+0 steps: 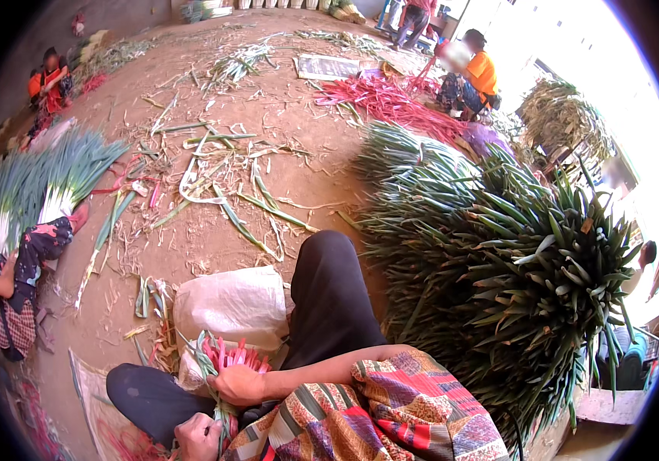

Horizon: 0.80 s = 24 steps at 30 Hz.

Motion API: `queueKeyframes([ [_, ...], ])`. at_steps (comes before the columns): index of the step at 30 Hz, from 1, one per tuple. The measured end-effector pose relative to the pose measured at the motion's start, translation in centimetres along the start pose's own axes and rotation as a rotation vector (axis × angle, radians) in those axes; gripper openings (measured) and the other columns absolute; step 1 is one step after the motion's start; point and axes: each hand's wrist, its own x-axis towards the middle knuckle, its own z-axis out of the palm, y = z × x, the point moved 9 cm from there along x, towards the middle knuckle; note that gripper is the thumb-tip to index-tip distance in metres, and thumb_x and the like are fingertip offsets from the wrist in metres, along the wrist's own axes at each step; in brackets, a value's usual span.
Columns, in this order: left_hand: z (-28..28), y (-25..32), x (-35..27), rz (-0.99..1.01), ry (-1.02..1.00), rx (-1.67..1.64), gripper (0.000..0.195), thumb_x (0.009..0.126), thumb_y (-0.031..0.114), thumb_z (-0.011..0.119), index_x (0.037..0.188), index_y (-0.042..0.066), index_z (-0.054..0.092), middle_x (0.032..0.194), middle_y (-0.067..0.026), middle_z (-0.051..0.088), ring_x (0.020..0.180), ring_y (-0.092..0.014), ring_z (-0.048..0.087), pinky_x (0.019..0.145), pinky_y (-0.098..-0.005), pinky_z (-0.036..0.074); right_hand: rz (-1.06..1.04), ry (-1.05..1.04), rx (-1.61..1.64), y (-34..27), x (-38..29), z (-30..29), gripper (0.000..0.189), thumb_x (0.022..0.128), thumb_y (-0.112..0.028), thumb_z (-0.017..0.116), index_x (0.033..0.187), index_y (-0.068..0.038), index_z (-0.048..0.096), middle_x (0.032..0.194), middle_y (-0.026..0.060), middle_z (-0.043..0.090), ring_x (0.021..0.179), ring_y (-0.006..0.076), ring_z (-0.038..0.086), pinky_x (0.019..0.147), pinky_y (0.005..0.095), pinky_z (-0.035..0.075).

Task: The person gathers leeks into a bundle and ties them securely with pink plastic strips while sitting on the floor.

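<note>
Low in the view, between the dark-trousered knees, my right hand [240,385] grips a bunch of limp green leaves [223,412]. A cluster of pink-red strips [236,356] sticks up just beyond its fingers. My left hand [198,436] is nearer the bottom edge, its fingers curled round the lower part of the same leaves, beside a red strip. A folded white woven sack [231,305] lies in front of my lap. The far ends of the leaves are hidden by my hands and patterned clothing.
A large stack of green onions [479,242] rises at my right. On the left a seated person [1,288] is beside bundled green onions [59,178]. Pink strips [387,104] and an orange-shirted person [479,75] are farther off. Loose leaves [237,222] litter the earthen floor.
</note>
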Motion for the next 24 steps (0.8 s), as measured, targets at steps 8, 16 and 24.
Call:
queueKeyframes([
  [8, -0.8, -4.8, 0.0, -0.459, 0.211, -0.712, 0.016, 0.084, 0.016, 0.06, 0.073, 0.004, 0.057, 0.066, -0.0002, 0.052, 0.049, -0.004, 0.043, 0.041, -0.0173, 0.029, -0.18, 0.119, 0.246, -1.9, -0.7, -4.2, 0.017, 0.076, -0.011, 0.054, 0.089, -0.002, 0.047, 0.083, 0.0178, 0.05, 0.072, 0.0403, 0.055, 0.061, 0.0464, 0.044],
  [16, 2.5, -5.1, 0.6, -0.575, 0.079, -1.101, 0.024, 0.092, 0.023, 0.052, 0.074, 0.008, 0.047, 0.07, -0.0078, 0.059, 0.048, -0.006, 0.046, 0.039, -0.0179, 0.031, -0.089, 0.193, 0.166, -2.4, -0.9, -4.0, 0.024, 0.075, -0.009, 0.057, 0.095, -0.001, 0.047, 0.088, 0.0177, 0.048, 0.068, 0.0385, 0.058, 0.057, 0.0469, 0.045],
  [24, 2.8, -4.3, 0.3, -0.675, 0.057, -1.042, 0.016, 0.087, 0.009, 0.052, 0.072, 0.007, 0.052, 0.057, 0.0013, 0.045, 0.047, -0.006, 0.036, 0.043, -0.0197, 0.03, -0.08, 0.15, 0.127, -1.1, -0.3, -1.7, 0.023, 0.068, -0.007, 0.057, 0.087, 0.002, 0.049, 0.084, 0.0179, 0.052, 0.068, 0.038, 0.059, 0.058, 0.0452, 0.047],
])
